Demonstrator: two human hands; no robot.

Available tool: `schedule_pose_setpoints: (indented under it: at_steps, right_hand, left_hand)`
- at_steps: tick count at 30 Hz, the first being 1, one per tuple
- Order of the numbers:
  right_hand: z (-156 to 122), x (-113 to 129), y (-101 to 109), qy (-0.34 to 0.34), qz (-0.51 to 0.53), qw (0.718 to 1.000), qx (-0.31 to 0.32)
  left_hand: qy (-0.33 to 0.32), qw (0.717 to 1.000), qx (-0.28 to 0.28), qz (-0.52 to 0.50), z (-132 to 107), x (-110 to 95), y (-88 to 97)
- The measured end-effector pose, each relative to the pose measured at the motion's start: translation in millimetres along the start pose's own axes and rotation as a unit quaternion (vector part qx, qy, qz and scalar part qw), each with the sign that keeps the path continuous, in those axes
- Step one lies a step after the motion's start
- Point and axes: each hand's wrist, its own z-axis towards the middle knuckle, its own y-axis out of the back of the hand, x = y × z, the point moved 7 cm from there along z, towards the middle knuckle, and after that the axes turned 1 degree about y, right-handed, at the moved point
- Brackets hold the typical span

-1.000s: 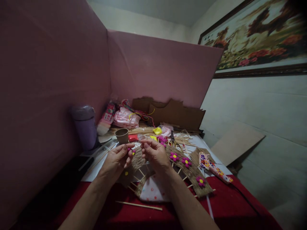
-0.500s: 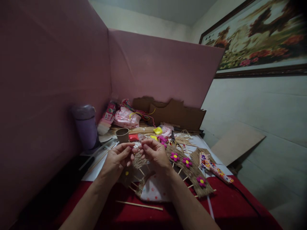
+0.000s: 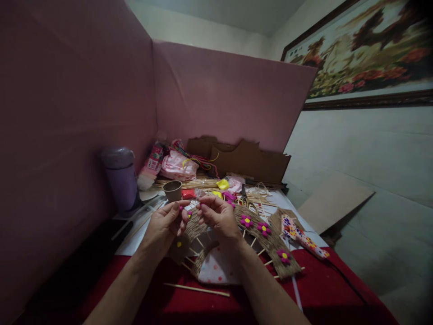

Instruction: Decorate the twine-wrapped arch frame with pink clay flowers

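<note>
My left hand (image 3: 168, 221) is closed in a pinch, with a small magenta clay piece (image 3: 181, 208) at its thumb and fingertips. Opposite it, my right hand (image 3: 219, 217) also pinches; a speck of the same magenta shows at its fingertips. A small gap separates the two hands. Below them lies a fan-shaped piece wrapped in twine (image 3: 286, 253), with thin sticks bridging its bands and a dotted white cloth panel (image 3: 216, 267) at its centre. Magenta flowers (image 3: 264, 229) with yellow middles sit along the outer band. My forearms and hands cover part of it.
A paper cup (image 3: 172, 191), red packet (image 3: 188, 194), yellow packet (image 3: 223, 184) and scissors (image 3: 248, 205) lie behind the hands. A purple tumbler (image 3: 121, 183) stands left. To the right rests a flower-patterned glue gun (image 3: 302, 238) with a cord. One loose stick (image 3: 196, 290) lies in front.
The fingertips of my two hands have drawn slightly apart. The magenta piece in my left hand shows more plainly now. Everything on the table has stayed put.
</note>
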Motion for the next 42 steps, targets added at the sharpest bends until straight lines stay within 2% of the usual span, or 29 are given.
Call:
schedule_pose_setpoints:
  at_steps: [3,6,10,13,16,17,19,22,24,27,31,42]
  right_hand:
    - [-0.3,1.2,-1.9,0.004,-0.01,1.0,0.005]
    - [-0.7,2.9,-4.2,0.018,-0.032,0.999,0.024]
    - [-0.9,-0.5,-4.3,0.001,-0.041,0.998,0.038]
    - [-0.3,-2.3,-0.2,0.004,-0.061,0.998,0.012]
    - [-1.4,0.6,3.1,0.046,-0.135,0.99,-0.019]
    - [-2.7,3.3,2.7,0.07,-0.179,0.981,-0.023]
    - [-7.0,10.5,-2.0,0.132,-0.291,0.948,-0.016]
    - [-16.1,18.7,-16.2,0.23,-0.456,0.86,0.024]
    - [-20.6,18.4,-23.8,0.267,-0.532,0.802,0.051]
    - [-21.8,15.2,-26.7,0.283,-0.592,0.753,0.058]
    - [-19.6,14.1,-25.1,0.286,-0.624,0.726,0.032]
    - [-14.8,7.1,-24.4,0.269,-0.662,0.699,0.039]
  left_hand:
    - [0.004,1.0,0.006,-0.006,-0.3,0.0,-0.6]
    - [0.007,1.0,-0.016,-0.005,-0.1,0.3,1.9]
    - [-0.004,0.999,-0.044,0.01,0.5,-0.3,4.6]
    - [-0.095,0.983,-0.121,0.104,-1.2,-12.8,15.7]
    - [-0.22,0.923,-0.213,0.235,-7.6,-30.7,27.4]
    - [-0.24,0.908,-0.223,0.261,-8.0,-32.9,29.6]
    - [-0.239,0.902,-0.217,0.286,-4.5,-30.9,33.2]
    - [-0.179,0.925,-0.194,0.274,3.1,-20.4,37.3]
    - [-0.145,0.937,-0.185,0.259,4.9,-15.4,37.4]
    - [-0.146,0.932,-0.188,0.273,3.2,-15.9,35.8]
    - [-0.134,0.937,-0.178,0.268,4.6,-11.7,37.2]
    - [-0.129,0.942,-0.168,0.259,5.2,-7.9,36.7]
